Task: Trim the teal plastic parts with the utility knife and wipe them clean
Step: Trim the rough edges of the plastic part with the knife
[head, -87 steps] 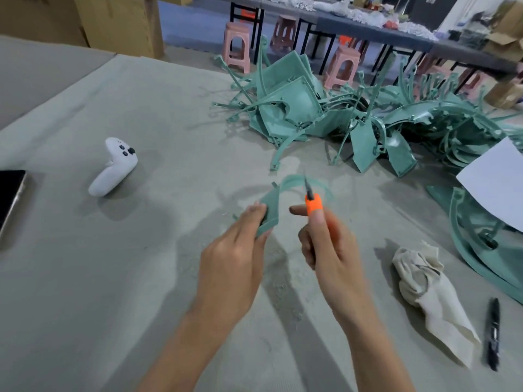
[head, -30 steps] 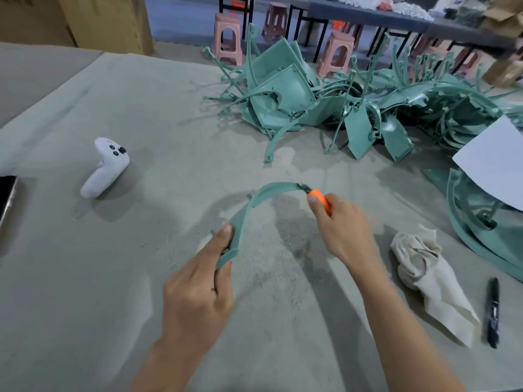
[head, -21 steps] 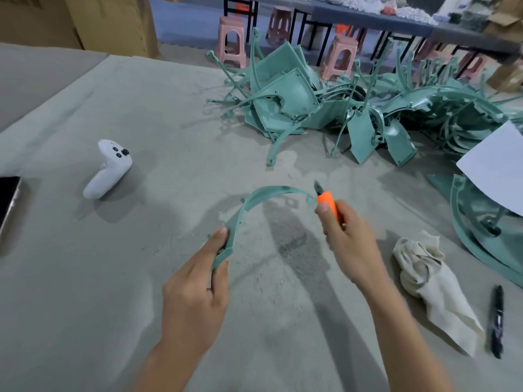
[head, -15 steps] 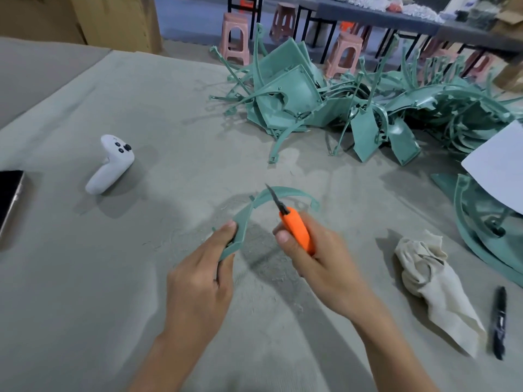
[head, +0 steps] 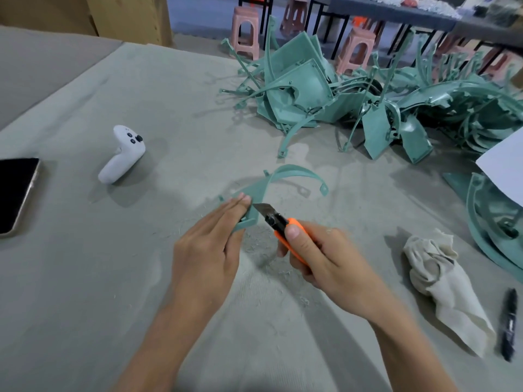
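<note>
Teal part (head: 294, 172) arcs rightward; knife (head: 272, 219) points up-left

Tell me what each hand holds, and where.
Left hand pinches the curved teal part at its near end; right hand grips the utility knife by its handle.

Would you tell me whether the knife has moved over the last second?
Yes: the knife has shifted left, away from the rag, toward the left hand's end of the part.
</note>
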The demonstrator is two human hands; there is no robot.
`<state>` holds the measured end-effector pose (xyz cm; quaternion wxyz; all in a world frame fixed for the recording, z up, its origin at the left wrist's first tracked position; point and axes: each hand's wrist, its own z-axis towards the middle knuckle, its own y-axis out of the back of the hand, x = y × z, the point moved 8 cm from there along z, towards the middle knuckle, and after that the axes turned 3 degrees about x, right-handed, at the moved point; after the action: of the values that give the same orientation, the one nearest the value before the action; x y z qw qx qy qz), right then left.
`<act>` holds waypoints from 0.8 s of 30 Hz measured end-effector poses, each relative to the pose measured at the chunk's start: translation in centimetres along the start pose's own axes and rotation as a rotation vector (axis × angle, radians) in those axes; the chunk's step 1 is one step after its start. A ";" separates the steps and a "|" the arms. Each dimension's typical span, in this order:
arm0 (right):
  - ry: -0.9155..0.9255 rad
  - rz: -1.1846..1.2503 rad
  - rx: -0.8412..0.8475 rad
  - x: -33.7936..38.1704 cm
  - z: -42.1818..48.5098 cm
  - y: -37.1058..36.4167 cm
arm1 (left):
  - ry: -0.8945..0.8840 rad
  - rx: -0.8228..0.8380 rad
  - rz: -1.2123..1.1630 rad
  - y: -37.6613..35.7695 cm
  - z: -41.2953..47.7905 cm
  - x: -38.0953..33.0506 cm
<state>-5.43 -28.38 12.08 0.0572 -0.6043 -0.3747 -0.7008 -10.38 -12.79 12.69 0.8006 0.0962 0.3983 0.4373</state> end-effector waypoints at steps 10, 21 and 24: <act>-0.190 0.089 -0.156 -2.2 2.8 2.8 | -0.089 -0.026 -0.002 0.2 -0.6 -1.1; -0.024 -0.028 -0.024 -0.7 1.9 0.0 | -0.024 -0.069 -0.009 0.4 -1.5 -0.2; -0.085 -0.027 -0.127 -1.4 3.0 1.5 | -0.036 -0.122 0.007 0.9 -1.7 -0.3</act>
<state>-1.82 -28.24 11.47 -0.0068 -0.6310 -0.3394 -0.6976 -12.28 -12.80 12.15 0.8103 0.0566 0.3563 0.4617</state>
